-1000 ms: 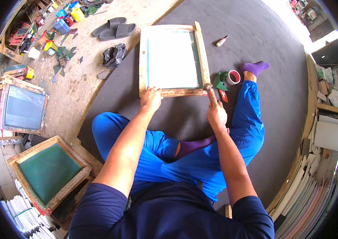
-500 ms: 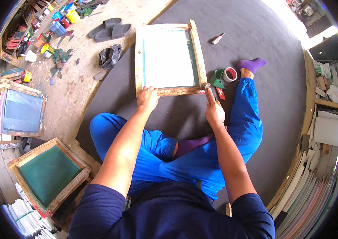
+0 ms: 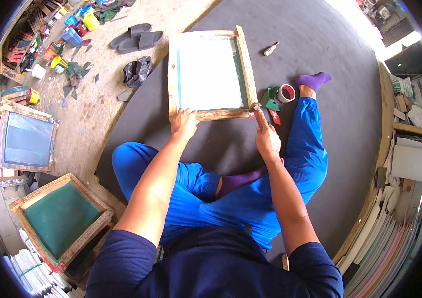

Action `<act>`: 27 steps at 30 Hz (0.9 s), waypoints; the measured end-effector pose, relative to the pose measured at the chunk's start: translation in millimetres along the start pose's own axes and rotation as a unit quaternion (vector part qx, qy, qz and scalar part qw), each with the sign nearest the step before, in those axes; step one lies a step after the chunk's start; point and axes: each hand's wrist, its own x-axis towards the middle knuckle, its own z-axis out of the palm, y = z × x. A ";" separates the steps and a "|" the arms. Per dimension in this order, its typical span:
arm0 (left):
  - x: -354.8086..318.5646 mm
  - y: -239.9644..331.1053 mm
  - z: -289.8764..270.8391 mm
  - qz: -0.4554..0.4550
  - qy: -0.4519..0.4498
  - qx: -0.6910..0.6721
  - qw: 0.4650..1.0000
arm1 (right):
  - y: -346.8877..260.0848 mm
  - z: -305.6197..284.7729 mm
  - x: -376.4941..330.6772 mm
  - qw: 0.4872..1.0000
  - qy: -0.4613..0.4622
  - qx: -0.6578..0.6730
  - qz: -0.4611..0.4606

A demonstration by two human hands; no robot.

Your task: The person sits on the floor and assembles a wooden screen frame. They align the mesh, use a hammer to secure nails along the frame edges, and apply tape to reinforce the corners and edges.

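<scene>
A wooden screen-printing frame [image 3: 245, 64] with white mesh lies flat in front of me. My left hand [image 3: 184, 123] is closed over its near rail, close to the left corner. A hammer [image 3: 256, 108] is in my right hand [image 3: 268, 141], whose fingers wrap the handle. The hammer's head is at the frame's near right corner; whether it touches the wood I cannot tell. Just right of that corner are a green tape dispenser [image 3: 270, 99], with a red piece [image 3: 275, 117] by it, and a roll of tape [image 3: 286, 93].
The dark mat [image 3: 340, 164] lies under my legs. A small pointed tool [image 3: 271, 48] rests beyond the tape. Grey slippers [image 3: 141, 39] and a black plastic bag [image 3: 137, 71] are far left. More frames, one green [image 3: 62, 218], stand at left. Stacked sheets [image 3: 385, 248] line the right side.
The frame, both hands and the hammer stay nearly in place, with the hammer's head shifted only very slightly.
</scene>
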 end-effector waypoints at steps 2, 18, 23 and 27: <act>-0.7 -0.8 1.9 0.000 0.013 0.010 1.000 | -8.9 0.4 -10.3 0.999 -0.035 -0.014 0.005; 2.0 -4.1 1.7 -0.001 0.009 -0.002 1.000 | -0.9 0.6 -11.7 1.000 -0.012 0.014 -0.001; 2.3 2.6 -3.8 0.000 -0.001 -0.022 1.000 | 5.2 1.0 -16.7 0.999 -0.007 0.013 0.029; 0.6 0.6 -4.1 0.004 0.003 -0.015 1.000 | 2.0 -2.3 -12.3 1.000 -0.004 0.018 0.021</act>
